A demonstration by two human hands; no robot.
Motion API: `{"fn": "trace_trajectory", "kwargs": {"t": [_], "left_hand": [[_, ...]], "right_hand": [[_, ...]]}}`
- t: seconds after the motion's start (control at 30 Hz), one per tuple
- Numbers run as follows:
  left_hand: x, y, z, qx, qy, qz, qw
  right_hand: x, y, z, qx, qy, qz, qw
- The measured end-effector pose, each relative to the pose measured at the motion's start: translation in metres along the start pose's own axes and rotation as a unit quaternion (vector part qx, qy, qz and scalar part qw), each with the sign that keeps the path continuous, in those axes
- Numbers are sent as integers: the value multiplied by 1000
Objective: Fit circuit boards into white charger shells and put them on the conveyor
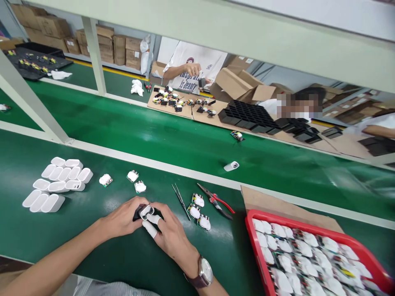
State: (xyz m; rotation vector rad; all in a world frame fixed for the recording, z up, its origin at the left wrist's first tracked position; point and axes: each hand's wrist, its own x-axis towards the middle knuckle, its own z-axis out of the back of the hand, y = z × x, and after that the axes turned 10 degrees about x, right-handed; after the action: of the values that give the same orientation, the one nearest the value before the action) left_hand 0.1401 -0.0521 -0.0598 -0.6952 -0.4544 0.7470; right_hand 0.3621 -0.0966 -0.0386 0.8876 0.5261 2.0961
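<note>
Close in front of me, my left hand (128,216) is closed around a white oval plastic casing (143,213), with a dark piece (136,212) showing against its left side. White finger cots cover fingertips of my right hand (169,230), which grips the casing from the right, fingers at its open end. What sits inside the casing is too small to make out. Beyond my hands lie small circuit boards topped with white filler (140,186). Right of them rest tweezers (181,202), more such boards (195,211) and red-handled long-nose pliers (216,200).
White casings (63,174) stand grouped at left. A red tray (257,250) of boards fills the right front, beside cardboard (286,207). Past a pale rail, a green conveyor (154,135) carries a casing (231,166) and a board (237,135). Co-workers sit opposite; metal posts frame the bench.
</note>
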Motion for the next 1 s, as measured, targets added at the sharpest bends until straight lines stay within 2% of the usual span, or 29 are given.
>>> {"fn": "trace_trajectory", "kwargs": {"t": [0.1,0.2,0.3,0.43,0.53,0.6,0.63,0.7,0.73,0.77,0.83,0.9,1.0], "left_hand": [[0,0,8,35,-15,-75,996],[2,2,13,61,-70,-150,984],[5,2,15,69,-106,-166,978],[7,-1,15,96,-66,-147,982],[7,-1,10,107,-85,-141,981],[6,0,6,81,-98,-119,985],[6,0,4,45,-104,-90,989],[8,-1,0,-87,-117,15,989],[9,-1,0,-178,-120,83,973],[11,-2,-1,-274,-121,147,943],[17,-5,1,-435,-110,238,862],[21,-8,3,-522,-100,274,801],[26,-11,6,-559,-98,291,770]], "right_hand": [[0,-2,3,20,1,-18,1000],[-3,-6,9,31,-8,-42,999],[-6,-14,16,8,-58,-55,997],[-8,-29,23,-61,-91,-47,993],[-8,-37,25,-111,-103,-61,987],[-6,-35,27,-96,-104,-74,987],[-5,-32,28,-71,-98,-79,989],[-1,-21,29,-5,-65,-78,995],[2,-15,30,28,-39,-77,996],[6,-10,29,55,-12,-77,995],[14,-2,28,88,26,-81,993],[22,1,25,100,30,-84,991],[29,-2,19,115,13,-90,989]]}}
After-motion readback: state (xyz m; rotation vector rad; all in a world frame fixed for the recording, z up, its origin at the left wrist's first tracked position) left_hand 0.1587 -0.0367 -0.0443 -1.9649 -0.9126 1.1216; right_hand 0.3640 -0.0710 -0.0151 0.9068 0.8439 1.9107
